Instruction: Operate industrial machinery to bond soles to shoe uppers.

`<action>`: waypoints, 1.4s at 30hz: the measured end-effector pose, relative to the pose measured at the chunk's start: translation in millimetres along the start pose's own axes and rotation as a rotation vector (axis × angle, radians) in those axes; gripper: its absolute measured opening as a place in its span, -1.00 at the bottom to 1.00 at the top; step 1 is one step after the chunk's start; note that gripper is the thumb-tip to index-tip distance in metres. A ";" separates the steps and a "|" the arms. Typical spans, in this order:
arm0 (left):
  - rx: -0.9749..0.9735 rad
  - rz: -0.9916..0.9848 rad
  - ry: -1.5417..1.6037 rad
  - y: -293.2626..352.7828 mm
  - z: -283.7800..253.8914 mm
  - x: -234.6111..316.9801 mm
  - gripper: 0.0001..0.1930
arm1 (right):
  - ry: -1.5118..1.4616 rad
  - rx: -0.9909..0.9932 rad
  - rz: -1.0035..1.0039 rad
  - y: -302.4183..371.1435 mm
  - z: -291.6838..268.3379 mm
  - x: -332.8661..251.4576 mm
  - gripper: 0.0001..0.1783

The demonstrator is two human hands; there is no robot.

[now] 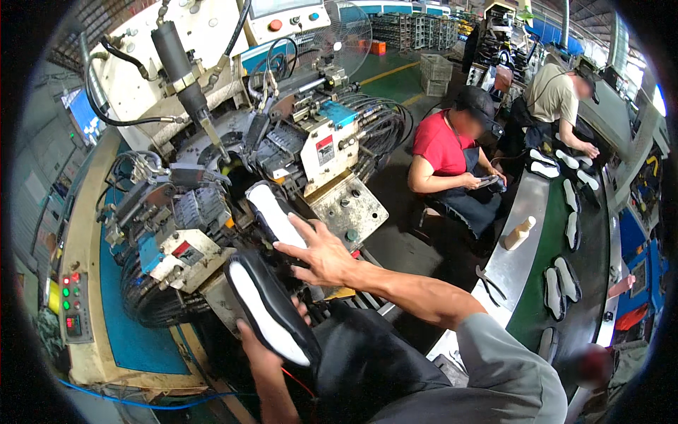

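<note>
Toward eight o'clock, a black shoe was gripped by fingers of the left hand, probably so its white underside faced upward. At nine o'clock, another shoe, at the machine, was touched by spread fingers of the right hand, perhaps for steadying.

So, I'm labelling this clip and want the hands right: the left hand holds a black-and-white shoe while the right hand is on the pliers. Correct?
Not quite: the right hand is on another shoe at the machine, not on the pliers, as the head view shows. The left hand does hold a black-and-white shoe.
</note>
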State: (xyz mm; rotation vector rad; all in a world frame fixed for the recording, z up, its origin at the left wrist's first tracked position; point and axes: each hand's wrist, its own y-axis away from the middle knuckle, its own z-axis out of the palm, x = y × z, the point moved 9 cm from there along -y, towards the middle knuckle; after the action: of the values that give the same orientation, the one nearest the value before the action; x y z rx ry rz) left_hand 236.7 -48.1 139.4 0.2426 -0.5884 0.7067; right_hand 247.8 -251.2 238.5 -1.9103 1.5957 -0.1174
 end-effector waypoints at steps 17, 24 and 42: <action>0.599 -0.126 0.037 211.0 -144.5 -156.5 -0.19 | 0.177 0.197 -0.118 -11.8 60.0 -9.4 -0.17; 0.632 -0.160 0.027 194.6 -120.4 -160.4 -0.22 | 0.179 0.140 -0.111 -14.2 71.8 -18.5 -0.25; 0.817 -0.319 -0.097 137.7 -158.8 -171.5 -0.37 | 0.221 0.162 -0.083 -170.4 100.9 26.8 -0.43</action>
State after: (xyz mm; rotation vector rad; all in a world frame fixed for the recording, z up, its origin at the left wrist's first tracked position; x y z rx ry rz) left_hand 107.4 25.1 -87.5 1.1102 -0.3121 0.5945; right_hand 445.8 -224.2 238.2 -1.8881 1.5940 -0.4928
